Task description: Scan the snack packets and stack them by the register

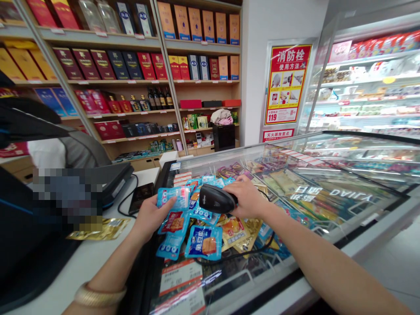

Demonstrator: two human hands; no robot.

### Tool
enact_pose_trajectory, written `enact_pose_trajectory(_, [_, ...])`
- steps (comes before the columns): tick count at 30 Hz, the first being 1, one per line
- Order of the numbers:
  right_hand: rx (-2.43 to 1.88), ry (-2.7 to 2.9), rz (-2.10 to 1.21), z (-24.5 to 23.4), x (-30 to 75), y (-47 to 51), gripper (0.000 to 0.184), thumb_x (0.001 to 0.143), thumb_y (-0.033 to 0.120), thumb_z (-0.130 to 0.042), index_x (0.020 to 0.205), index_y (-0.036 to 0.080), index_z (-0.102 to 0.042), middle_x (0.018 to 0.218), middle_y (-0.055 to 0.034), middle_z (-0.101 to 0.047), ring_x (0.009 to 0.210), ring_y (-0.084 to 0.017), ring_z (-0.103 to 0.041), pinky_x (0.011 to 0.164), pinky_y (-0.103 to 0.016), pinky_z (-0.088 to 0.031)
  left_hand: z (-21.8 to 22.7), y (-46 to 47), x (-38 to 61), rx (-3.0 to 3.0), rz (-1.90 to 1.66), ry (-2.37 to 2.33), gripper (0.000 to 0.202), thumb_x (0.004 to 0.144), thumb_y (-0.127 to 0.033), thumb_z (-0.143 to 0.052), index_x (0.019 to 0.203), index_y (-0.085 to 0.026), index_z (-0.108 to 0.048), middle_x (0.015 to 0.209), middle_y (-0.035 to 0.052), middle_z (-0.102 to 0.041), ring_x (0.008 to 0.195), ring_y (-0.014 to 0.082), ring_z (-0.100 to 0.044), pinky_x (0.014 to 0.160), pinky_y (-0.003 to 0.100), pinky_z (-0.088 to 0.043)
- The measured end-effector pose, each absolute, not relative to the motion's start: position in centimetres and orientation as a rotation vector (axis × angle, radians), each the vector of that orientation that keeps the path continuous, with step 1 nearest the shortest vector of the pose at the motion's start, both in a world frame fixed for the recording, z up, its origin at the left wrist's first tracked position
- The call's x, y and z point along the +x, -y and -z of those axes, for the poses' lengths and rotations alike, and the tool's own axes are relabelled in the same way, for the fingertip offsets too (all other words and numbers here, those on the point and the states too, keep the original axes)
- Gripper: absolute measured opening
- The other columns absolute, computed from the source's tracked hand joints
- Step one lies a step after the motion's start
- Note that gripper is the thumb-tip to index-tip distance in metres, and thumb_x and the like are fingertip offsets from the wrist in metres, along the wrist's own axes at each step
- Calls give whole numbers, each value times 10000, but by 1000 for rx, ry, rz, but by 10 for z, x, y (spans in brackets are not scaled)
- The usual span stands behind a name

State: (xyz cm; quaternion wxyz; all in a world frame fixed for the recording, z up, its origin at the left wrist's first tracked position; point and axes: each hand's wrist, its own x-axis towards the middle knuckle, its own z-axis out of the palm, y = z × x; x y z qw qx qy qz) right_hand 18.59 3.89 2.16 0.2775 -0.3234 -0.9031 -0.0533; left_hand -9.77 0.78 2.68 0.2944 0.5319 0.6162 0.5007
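Imo the trick while aiming this scanner [215,199] is holding the snack packet [173,195] flat and square to its nose, thumb clear of any barcode. The left hand [152,215] is pinching that blue packet around 8 o'clock from mid-view, and the right hand [247,197] is gripping the scanner near 6. Scanner's nose is pointing toward 9, packet side, its long axis running roughly 3-to-9.

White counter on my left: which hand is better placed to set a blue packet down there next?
Probably your left hand: it holds a blue packet and is nearer the white counter; your right hand grips the scanner.
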Motion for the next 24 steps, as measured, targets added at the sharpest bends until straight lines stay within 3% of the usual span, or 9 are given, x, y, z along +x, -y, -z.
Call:
enact_pose_trajectory(7, [-834, 2394, 128, -19, 185, -39, 315, 660, 335, -651, 950, 212, -638, 881, -38, -735, 828, -220, -633, 813, -353, -274, -24, -9, -101, 1475, -1291, -1652, 495, 565, -604, -714, 783, -164, -644, 704, 39, -698, 618, 194, -610, 560, 294, -484])
enact_pose_trajectory(14, [-855, 2315, 133, -17, 188, -42, 246, 676, 353, -663, 877, 214, -632, 819, -28, -719, 776, -201, -626, 785, -337, -273, -23, -27, -134, 1726, -1410, -1838, 536, 680, -491, -600, 1115, -189, -524, 802, 24, -654, 682, 202, -626, 656, 320, -503])
enact_pose_trajectory(19, [-893, 2279, 148, -14, 191, -47, 280, 684, 404, -685, 887, 217, -638, 796, -40, -714, 767, -211, -619, 775, -334, -283, -41, -23, -167, 1659, -1313, -2357, 403, 718, -347, -533, 1093, -201, -560, 880, 85, -663, 787, 272, -642, 741, 387, -492])
enact_pose_trajectory(24, [-973, 2251, 145, -10, 198, -56, 226, 691, 353, -659, 869, 216, -633, 838, -31, -726, 798, -211, -636, 787, -332, -285, -60, -4, -190, 1301, -929, -2786, 392, 776, -333, -475, 1116, -175, -589, 993, 189, -676, 898, 379, -653, 779, 490, -478])
